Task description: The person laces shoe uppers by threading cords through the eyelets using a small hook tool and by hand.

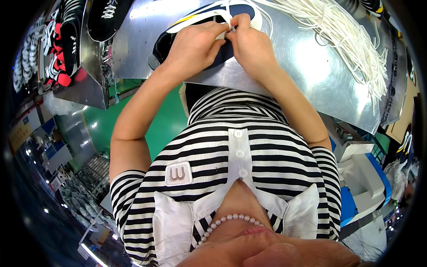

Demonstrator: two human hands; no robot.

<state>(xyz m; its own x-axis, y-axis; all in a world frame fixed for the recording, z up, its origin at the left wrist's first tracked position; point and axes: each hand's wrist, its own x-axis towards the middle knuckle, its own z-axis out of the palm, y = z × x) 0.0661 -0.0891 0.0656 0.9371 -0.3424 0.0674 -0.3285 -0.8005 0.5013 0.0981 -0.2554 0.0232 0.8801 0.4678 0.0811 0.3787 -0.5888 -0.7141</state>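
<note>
A dark navy shoe (pixel 163 46) with white and yellow trim lies on the metal table, toe end partly under my hands. Over its lacing area, my left hand (pixel 193 48) is closed in a pinch on a white shoelace (pixel 227 10). Close against it, my right hand (pixel 252 49) also pinches the lace, thumb and forefinger together. The fingertips of both hands nearly touch. My fingers hide much of the eyelets and the exact path of the lace.
A large bundle of loose white shoelaces (pixel 344 42) spreads over the right of the metal table (pixel 298 78). At the left, a black shoe (pixel 106 18) with white laces sits near black-and-red shoes (pixel 66 49). The green floor (pixel 104 124) shows below the table's edge.
</note>
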